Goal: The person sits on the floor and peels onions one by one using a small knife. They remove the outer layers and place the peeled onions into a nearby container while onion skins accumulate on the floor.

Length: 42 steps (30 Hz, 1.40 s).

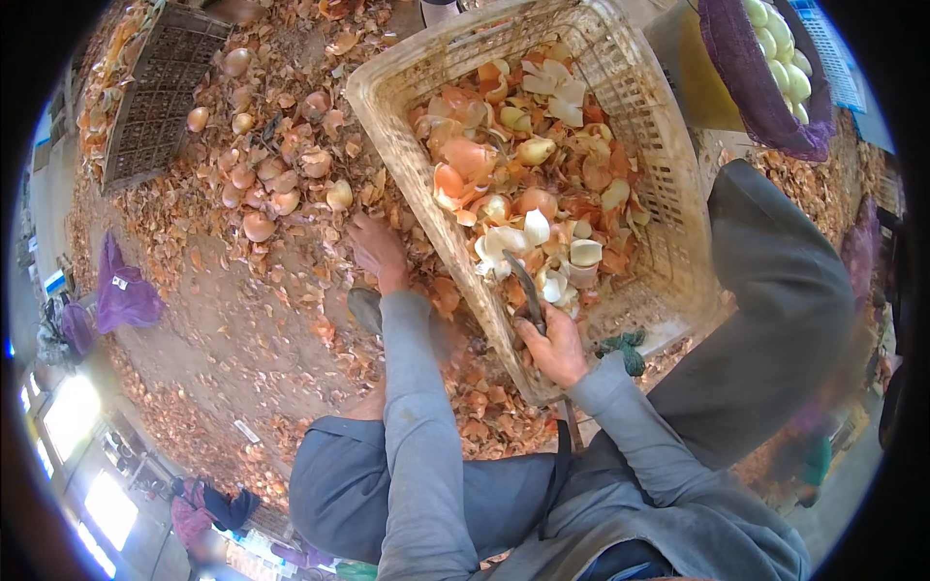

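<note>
My right hand [556, 345] grips a curved knife [529, 285] over the near rim of a plastic crate [436, 240]. The blade points into the crate, above white onion layers [501, 243]. Orange-brown skins and peeled-off onion pieces fill much of the crate, with a small yellowish onion [535, 151] among them. To the left of the crate, my left hand [378, 250] reaches down to the skin-covered ground. Its fingertips are close to an unpeeled onion [339, 194], and whether they hold anything is hidden. Several more brown onions [270, 185] lie in a loose pile beyond.
A tipped dark crate [156, 94] stands at far left. Purple mesh cloth [123, 290] lies on the ground. At upper right, a purple mesh sack [755, 94] holds several peeled onions [785, 54]. Green twine [623, 351] sits beside the crate. Another person [200, 508] is at lower left.
</note>
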Available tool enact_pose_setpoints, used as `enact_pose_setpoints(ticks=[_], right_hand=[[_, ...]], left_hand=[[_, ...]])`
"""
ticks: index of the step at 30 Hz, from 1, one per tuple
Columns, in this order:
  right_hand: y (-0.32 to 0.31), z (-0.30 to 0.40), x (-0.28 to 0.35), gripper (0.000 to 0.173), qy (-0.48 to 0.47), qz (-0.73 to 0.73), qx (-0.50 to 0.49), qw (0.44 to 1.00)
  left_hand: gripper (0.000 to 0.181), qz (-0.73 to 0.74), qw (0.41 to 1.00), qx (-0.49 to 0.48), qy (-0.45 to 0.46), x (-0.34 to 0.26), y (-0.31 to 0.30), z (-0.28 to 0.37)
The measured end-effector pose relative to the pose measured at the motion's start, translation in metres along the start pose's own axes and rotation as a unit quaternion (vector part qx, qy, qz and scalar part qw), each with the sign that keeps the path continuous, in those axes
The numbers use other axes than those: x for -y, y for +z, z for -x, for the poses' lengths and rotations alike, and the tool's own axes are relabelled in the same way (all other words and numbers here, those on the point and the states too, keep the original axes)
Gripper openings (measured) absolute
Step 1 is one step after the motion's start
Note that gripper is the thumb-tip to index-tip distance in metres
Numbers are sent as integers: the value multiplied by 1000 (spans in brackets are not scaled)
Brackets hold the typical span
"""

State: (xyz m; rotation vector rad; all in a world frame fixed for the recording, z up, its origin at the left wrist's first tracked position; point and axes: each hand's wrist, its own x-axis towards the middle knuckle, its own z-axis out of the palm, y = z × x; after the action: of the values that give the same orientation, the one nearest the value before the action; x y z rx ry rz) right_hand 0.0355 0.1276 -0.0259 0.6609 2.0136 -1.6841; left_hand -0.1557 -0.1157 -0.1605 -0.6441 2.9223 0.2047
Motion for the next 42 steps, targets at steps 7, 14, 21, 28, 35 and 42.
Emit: enact_pose_setpoints(ticks=[7, 14, 21, 28, 35, 42], right_hand=[[-1, 4, 19, 20, 3, 7, 12, 1000], [-12, 8, 35, 21, 24, -66, 21, 997], [-8, 22, 58, 26, -119, 21, -52, 991], [-7, 17, 35, 29, -198, 100, -49, 974], [3, 20, 38, 19, -227, 138, -34, 963], [0, 25, 43, 15, -254, 175, -25, 951]], left_hand=[[30, 202, 970, 46, -129, 47, 21, 9], [42, 638, 758, 34, -135, 12, -82, 66], [33, 634, 773, 8, 16, -46, -165, 151], [25, 386, 909, -99, 125, -50, -139, 196], [36, 348, 918, -143, 123, -61, -136, 201], [60, 350, 923, -119, 110, -61, -126, 207]])
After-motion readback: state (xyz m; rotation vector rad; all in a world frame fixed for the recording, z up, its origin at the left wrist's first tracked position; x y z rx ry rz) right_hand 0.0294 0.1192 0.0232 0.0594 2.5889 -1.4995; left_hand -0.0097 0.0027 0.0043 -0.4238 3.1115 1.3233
